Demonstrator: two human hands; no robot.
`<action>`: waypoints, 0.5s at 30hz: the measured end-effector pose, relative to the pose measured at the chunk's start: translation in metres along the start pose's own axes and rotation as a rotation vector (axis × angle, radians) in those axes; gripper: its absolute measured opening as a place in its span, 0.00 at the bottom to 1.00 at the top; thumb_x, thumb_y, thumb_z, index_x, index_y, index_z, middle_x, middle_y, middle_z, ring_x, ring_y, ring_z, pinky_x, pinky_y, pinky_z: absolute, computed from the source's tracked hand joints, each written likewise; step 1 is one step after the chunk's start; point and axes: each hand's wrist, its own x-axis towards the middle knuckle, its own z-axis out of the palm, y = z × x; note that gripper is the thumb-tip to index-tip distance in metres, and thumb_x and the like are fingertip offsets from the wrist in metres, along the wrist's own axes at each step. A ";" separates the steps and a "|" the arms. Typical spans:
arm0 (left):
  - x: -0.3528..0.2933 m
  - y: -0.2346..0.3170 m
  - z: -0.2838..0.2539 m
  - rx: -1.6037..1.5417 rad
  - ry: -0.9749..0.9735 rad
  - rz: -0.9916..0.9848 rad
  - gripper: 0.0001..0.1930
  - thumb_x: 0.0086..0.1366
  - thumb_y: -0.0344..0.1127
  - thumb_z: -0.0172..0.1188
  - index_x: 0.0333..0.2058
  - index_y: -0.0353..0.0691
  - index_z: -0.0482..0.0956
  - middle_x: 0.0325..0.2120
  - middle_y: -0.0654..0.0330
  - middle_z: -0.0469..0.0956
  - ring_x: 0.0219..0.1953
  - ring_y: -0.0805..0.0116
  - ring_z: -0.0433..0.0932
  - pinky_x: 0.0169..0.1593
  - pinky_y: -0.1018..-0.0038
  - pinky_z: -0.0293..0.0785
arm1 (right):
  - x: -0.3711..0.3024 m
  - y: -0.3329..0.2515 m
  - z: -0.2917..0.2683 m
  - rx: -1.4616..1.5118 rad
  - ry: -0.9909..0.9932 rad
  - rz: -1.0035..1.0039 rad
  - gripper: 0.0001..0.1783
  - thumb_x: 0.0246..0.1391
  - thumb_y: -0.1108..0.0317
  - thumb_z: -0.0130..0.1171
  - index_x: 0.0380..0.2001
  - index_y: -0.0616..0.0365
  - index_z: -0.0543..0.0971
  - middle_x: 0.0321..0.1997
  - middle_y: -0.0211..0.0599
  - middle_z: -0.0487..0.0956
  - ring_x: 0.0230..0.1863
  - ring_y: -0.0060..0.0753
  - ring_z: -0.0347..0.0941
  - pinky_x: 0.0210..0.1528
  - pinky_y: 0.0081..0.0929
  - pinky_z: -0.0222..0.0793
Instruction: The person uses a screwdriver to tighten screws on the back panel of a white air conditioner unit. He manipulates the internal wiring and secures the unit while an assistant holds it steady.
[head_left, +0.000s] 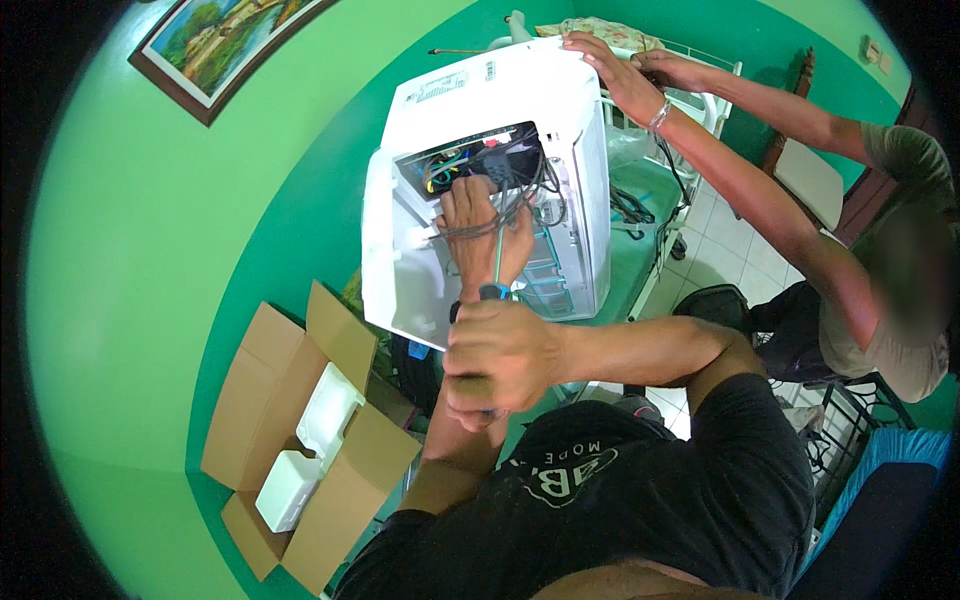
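Both hands at the white machine, screwdriver in play

My right hand (500, 360) is closed around the screwdriver (495, 290); my left hand (480, 230) presses into grey cables (500, 205) at the machine's (520, 100) open panel, grip unclear, while a co-worker's hands (630, 75) steady its top, cardboard box (300, 440) lower left

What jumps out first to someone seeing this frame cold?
The white machine casing at top centre, tilted with its panel open, wires showing inside. The person's left hand presses on the grey cable bundle at the opening, while the right hand grips a blue-handled screwdriver just below. A co-worker's hands steady the casing's top right, and an open cardboard box sits lower left.
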 end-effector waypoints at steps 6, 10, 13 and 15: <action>-0.002 0.004 -0.004 0.035 0.008 -0.018 0.22 0.58 0.44 0.74 0.40 0.38 0.74 0.40 0.53 0.72 0.47 0.48 0.72 0.48 0.51 0.66 | 0.008 0.000 -0.009 0.111 -0.260 -0.004 0.13 0.47 0.53 0.68 0.27 0.48 0.80 0.29 0.29 0.75 0.36 0.40 0.77 0.44 0.37 0.71; -0.001 0.003 -0.006 0.021 -0.007 0.005 0.22 0.58 0.44 0.75 0.41 0.38 0.74 0.41 0.53 0.72 0.47 0.48 0.72 0.49 0.50 0.66 | 0.003 0.005 -0.023 0.263 -0.586 0.012 0.15 0.46 0.51 0.71 0.29 0.48 0.80 0.31 0.29 0.77 0.39 0.37 0.79 0.47 0.37 0.71; -0.004 0.002 -0.006 0.030 0.014 0.010 0.22 0.58 0.44 0.75 0.41 0.38 0.74 0.41 0.53 0.73 0.47 0.48 0.72 0.49 0.50 0.67 | -0.006 0.000 -0.016 0.208 -0.428 -0.026 0.17 0.44 0.48 0.71 0.27 0.48 0.80 0.30 0.28 0.76 0.36 0.36 0.77 0.43 0.36 0.70; -0.004 0.002 -0.008 0.029 0.028 0.024 0.22 0.58 0.44 0.74 0.42 0.38 0.74 0.41 0.52 0.73 0.48 0.48 0.72 0.49 0.50 0.67 | -0.008 -0.004 -0.014 0.154 -0.306 -0.021 0.16 0.45 0.49 0.70 0.26 0.47 0.79 0.28 0.27 0.75 0.34 0.34 0.76 0.41 0.35 0.69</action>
